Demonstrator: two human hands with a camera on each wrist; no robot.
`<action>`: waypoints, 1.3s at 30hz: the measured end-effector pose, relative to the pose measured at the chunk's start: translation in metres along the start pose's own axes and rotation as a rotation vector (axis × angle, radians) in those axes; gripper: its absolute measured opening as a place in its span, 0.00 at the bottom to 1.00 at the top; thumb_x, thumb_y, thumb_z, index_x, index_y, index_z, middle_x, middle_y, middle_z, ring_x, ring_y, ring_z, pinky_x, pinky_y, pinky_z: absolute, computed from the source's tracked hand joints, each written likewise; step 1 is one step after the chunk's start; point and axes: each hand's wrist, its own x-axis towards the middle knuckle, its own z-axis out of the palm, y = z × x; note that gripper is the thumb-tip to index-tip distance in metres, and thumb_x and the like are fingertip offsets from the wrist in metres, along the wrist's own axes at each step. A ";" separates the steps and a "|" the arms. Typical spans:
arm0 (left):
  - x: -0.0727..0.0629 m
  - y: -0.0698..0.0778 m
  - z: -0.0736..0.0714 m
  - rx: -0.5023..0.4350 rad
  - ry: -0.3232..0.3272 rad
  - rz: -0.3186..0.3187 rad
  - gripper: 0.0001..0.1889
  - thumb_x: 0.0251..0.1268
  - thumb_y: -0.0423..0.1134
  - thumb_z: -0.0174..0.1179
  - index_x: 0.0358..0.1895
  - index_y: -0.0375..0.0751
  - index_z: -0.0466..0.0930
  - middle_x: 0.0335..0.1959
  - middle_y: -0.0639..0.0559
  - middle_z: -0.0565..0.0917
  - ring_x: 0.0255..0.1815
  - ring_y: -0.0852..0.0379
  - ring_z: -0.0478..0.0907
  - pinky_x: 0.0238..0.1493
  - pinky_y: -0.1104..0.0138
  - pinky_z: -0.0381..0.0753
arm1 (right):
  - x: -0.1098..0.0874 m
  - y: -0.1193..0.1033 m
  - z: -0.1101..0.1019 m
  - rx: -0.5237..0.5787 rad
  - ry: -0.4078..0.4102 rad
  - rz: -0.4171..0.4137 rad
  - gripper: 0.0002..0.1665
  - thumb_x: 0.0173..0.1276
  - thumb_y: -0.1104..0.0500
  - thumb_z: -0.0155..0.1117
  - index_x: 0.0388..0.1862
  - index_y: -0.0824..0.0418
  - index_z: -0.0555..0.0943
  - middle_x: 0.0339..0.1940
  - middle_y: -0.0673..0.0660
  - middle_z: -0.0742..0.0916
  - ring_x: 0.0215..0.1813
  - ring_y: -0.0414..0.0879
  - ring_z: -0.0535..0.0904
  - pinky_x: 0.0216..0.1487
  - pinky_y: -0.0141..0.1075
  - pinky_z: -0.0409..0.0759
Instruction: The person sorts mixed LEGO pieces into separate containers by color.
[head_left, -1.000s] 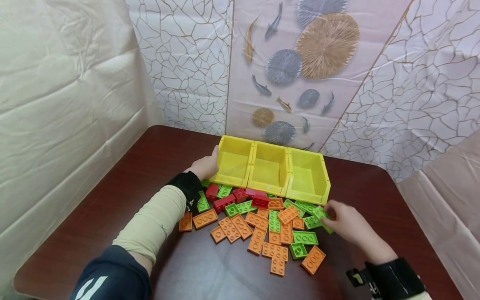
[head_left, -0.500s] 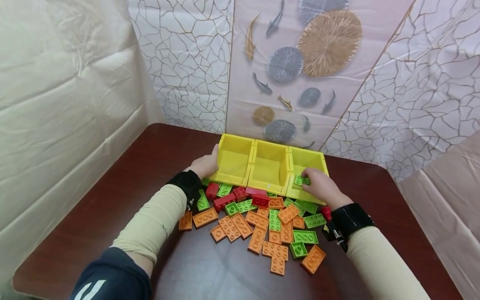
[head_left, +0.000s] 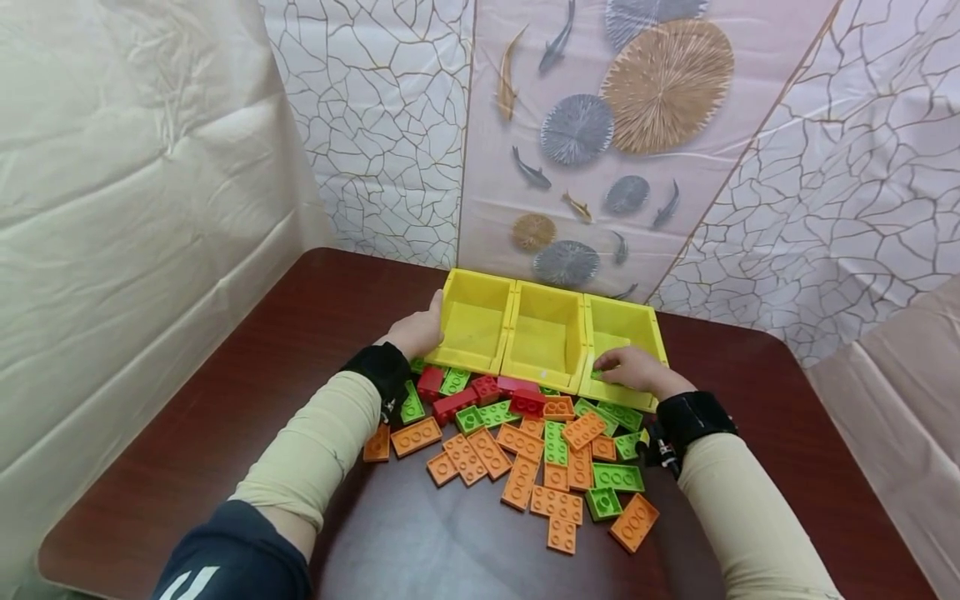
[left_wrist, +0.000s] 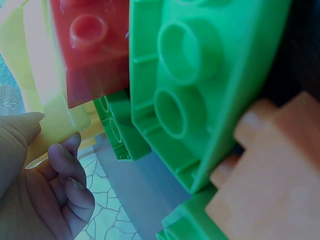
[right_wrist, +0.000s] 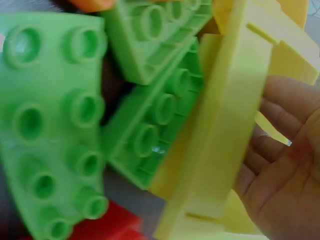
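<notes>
A yellow three-part bin [head_left: 506, 371] stands at the back of the table. My left hand [head_left: 417, 333] grips its left end, and in the left wrist view the thumb and bent fingers [left_wrist: 72, 170] close about the yellow edge. My right hand [head_left: 637, 369] reaches into the right compartment. A bit of a green toy brick [head_left: 597, 375] shows just under its fingertips; I cannot tell whether they still pinch it. In the right wrist view, the bin's wall [right_wrist: 225, 120] covers the fingertips of the right hand [right_wrist: 285, 165].
Loose bricks lie in front of the bin: red bricks [head_left: 454, 405] along its left front, orange bricks [head_left: 557, 503] through the middle, green bricks [head_left: 618, 477] mostly to the right. A patterned cloth [head_left: 375, 125] hangs behind the dark table [head_left: 187, 417].
My right hand lifted a green brick from the right of the pile, carried it up into the right compartment and lowered it further inside. The left hand stayed at the bin's end.
</notes>
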 end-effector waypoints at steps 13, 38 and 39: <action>-0.001 -0.001 -0.002 -0.016 0.000 -0.022 0.35 0.73 0.45 0.44 0.72 0.50 0.31 0.31 0.44 0.72 0.30 0.49 0.72 0.38 0.63 0.68 | -0.020 -0.004 0.021 -0.045 0.112 -0.012 0.25 0.76 0.57 0.43 0.63 0.72 0.67 0.61 0.72 0.71 0.63 0.67 0.64 0.59 0.56 0.63; -0.010 0.001 -0.007 0.019 -0.008 0.016 0.38 0.73 0.42 0.45 0.72 0.50 0.27 0.30 0.45 0.72 0.29 0.50 0.72 0.36 0.64 0.68 | -0.100 0.013 0.054 -0.437 0.168 -0.323 0.19 0.46 0.68 0.75 0.36 0.54 0.79 0.37 0.48 0.79 0.39 0.46 0.77 0.36 0.39 0.76; -0.010 0.001 -0.007 0.015 -0.008 0.012 0.38 0.73 0.42 0.45 0.72 0.50 0.27 0.30 0.45 0.72 0.29 0.50 0.72 0.36 0.64 0.68 | -0.100 0.013 0.054 -0.451 0.179 -0.324 0.19 0.46 0.68 0.75 0.35 0.54 0.79 0.37 0.48 0.79 0.39 0.46 0.77 0.36 0.39 0.76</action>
